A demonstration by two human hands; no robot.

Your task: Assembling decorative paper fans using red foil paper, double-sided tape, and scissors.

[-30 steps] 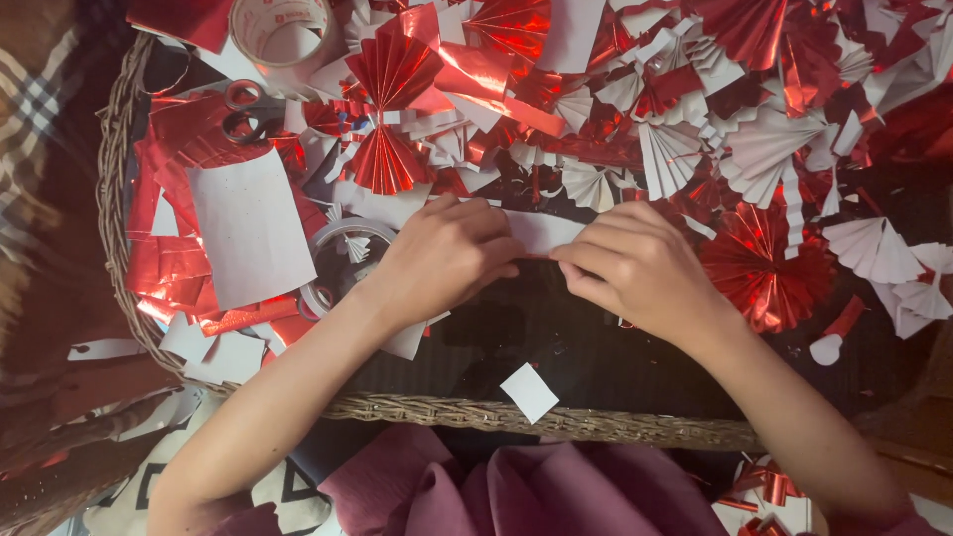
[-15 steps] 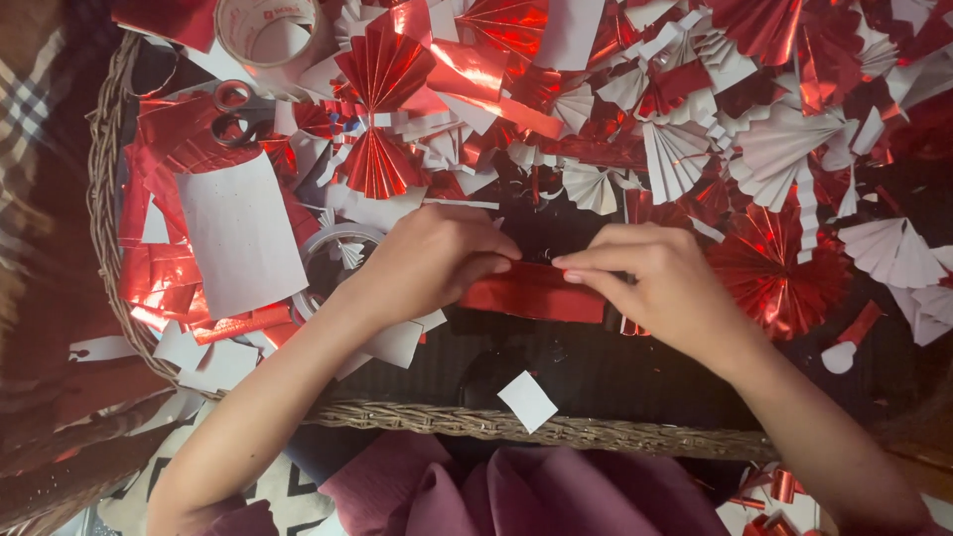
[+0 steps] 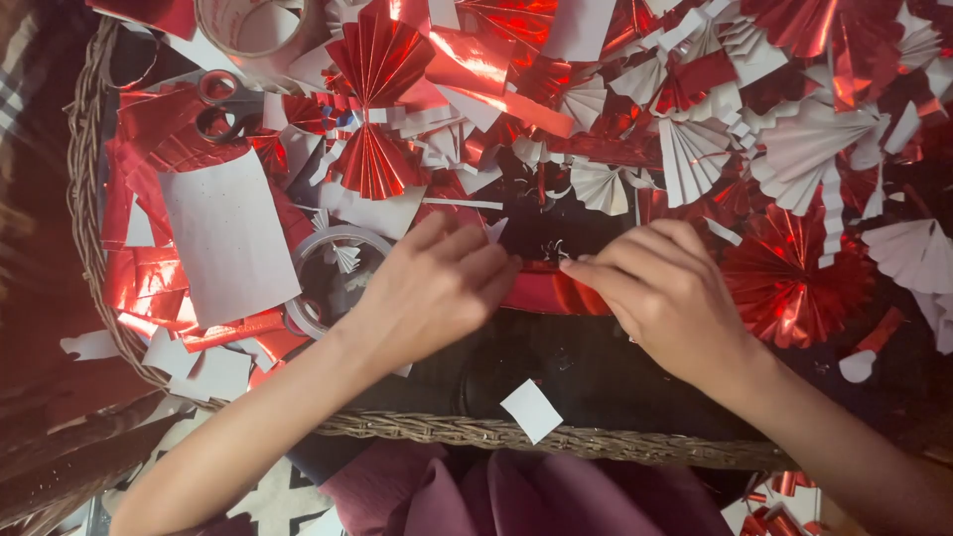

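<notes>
Both hands meet over a dark wicker tray [image 3: 596, 444]. My left hand [image 3: 437, 288] and my right hand [image 3: 660, 293] pinch the two ends of a shiny red foil strip [image 3: 541, 293], which lies between them, folded and red side up. The fingertips of both hands press on its top edge. Part of the strip is hidden under my fingers. Around them lie several pleated red foil fans [image 3: 377, 164] and white paper fans [image 3: 601, 187].
A tape roll [image 3: 333, 243] lies just left of my left hand. Scissors [image 3: 223, 104] and a white paper sheet [image 3: 228, 238] sit at the tray's left. A larger tape roll [image 3: 253, 30] is at the top. A small white paper square [image 3: 531, 410] rests on the front rim.
The strip between my hands showed its white side a second ago; now it shows red. Both hands have slid slightly along it and the view has shifted a little.
</notes>
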